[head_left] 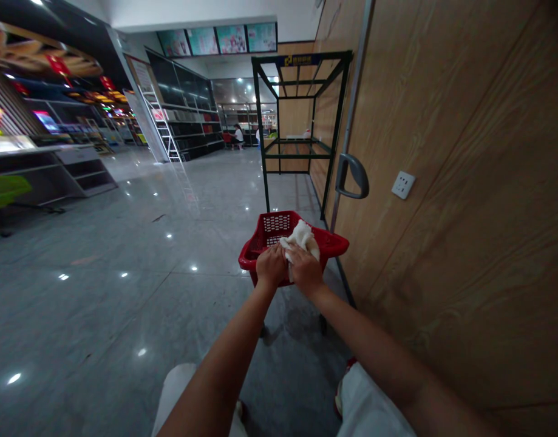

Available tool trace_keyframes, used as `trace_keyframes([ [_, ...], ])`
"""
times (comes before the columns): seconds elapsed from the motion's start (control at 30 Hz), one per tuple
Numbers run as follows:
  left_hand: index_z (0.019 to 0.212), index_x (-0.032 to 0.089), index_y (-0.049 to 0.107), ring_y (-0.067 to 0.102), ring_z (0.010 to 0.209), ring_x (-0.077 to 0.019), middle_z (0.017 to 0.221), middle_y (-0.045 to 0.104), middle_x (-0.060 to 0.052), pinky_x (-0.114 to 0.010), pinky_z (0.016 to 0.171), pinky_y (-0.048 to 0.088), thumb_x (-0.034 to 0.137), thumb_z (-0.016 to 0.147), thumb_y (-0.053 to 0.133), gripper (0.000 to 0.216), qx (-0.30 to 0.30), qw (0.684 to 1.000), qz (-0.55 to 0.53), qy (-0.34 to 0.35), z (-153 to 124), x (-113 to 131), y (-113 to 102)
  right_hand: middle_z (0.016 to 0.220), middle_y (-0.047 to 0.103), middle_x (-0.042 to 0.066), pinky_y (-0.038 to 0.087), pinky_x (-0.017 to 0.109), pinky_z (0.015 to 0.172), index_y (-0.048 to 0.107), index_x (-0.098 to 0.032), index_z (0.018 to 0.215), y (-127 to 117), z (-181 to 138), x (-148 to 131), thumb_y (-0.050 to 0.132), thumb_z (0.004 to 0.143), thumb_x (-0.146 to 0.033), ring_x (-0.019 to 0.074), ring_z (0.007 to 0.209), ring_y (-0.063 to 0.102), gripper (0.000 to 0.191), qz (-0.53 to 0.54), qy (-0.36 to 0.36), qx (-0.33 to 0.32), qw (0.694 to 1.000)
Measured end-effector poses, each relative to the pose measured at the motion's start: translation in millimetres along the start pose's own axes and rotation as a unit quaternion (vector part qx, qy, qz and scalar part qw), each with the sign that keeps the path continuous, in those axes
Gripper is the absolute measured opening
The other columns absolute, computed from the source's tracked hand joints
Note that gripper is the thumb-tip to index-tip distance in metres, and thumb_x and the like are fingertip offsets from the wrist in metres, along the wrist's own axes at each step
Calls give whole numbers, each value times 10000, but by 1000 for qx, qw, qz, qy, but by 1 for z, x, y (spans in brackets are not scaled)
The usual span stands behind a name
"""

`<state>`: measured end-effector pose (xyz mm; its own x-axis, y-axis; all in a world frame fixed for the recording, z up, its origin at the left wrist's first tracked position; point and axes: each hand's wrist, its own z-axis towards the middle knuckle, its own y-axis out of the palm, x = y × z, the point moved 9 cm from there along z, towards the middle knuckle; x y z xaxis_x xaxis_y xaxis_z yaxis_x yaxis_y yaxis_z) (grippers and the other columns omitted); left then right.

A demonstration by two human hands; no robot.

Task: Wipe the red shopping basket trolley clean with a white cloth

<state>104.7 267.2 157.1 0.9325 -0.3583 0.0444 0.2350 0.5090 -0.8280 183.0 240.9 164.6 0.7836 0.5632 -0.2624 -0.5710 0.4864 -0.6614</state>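
A red plastic shopping basket (248, 257) with perforated walls stands in front of me, between my legs and a dark metal rack. My right hand (306, 269) grips a white cloth (302, 235), pressing it against the basket's near side. Right beside it, my left hand (270, 265) is closed over the near rim and touches the cloth's edge. My left fingertips are partly hidden. Below the basket, dark wheels or feet show faintly on the floor.
A green-black metal rack (260, 121) stands ahead. Along the right runs a wood-panelled wall (442, 255) with a white socket (403, 184). A grey loop handle (354, 176) juts up by the wall. Farther off are a ladder (163, 127), shelves and a seated person (237, 136).
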Motion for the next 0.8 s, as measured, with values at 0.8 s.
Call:
trace_keyframes([
  [0.8,1201,126,570,590,1090,-198,1194,633,-112,-320,930,447,189,928,331,369,-8,1000,11,-11,0,-12,-1,1275,581,85,406,369,1026,585,-161,1211,-18,-7,31,374,888,-123,191,1203,512,388,-4,5,0,1000],
])
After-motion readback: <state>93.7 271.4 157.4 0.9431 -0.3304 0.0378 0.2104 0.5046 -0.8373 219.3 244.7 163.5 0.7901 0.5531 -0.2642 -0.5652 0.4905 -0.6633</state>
